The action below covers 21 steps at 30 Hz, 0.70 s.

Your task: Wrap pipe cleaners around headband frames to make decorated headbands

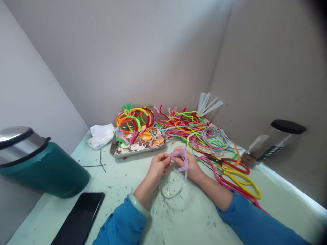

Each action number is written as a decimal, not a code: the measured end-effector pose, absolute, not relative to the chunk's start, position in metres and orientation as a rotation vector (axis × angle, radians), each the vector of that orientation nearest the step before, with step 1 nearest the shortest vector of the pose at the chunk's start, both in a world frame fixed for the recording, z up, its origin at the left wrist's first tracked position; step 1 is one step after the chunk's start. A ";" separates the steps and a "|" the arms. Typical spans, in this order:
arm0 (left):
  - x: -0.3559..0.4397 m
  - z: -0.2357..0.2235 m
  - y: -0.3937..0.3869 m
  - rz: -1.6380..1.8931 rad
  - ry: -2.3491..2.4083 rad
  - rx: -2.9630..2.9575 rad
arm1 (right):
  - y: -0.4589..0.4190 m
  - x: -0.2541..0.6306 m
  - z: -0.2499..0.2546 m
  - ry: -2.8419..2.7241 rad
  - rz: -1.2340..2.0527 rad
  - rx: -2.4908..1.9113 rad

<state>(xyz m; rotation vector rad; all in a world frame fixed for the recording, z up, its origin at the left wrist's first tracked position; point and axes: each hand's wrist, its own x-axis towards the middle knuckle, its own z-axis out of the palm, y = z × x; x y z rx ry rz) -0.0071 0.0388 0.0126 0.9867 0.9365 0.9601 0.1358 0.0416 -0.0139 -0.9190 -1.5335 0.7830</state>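
Between my two hands is a lavender pipe cleaner [185, 157], bent and wound at the end of a thin grey band [174, 196] that curves down in a loop. My left hand [160, 166] is closed, its thumb and forefinger pinching the pipe cleaner's left end. Close beside it, my right hand [192, 166] is closed on the same pipe cleaner, its fingers partly behind the lavender strand. Just beyond stands a metal tray [138, 152] holding shells [146, 136] and several hoops wrapped in coloured pipe cleaners [135, 119].
A pile of loose pipe cleaners [178, 124] lies at the back right, with a coil of grey bands [215, 139]. Red- and yellow-handled scissors [242, 180] rest to the right, near a clear jar [274, 146]. At left are a green tumbler [51, 170] and a black phone [79, 217].
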 end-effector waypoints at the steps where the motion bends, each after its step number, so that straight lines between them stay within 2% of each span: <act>1: -0.007 0.012 0.039 0.958 0.940 0.998 | 0.042 0.136 -0.015 -1.522 0.787 -0.926; 8: -0.006 0.007 0.040 0.950 0.986 1.095 | 0.042 0.135 -0.009 -1.510 0.851 -0.882; 21: -0.004 0.007 0.036 0.884 0.998 1.411 | 0.041 0.138 -0.004 -1.350 1.205 -1.024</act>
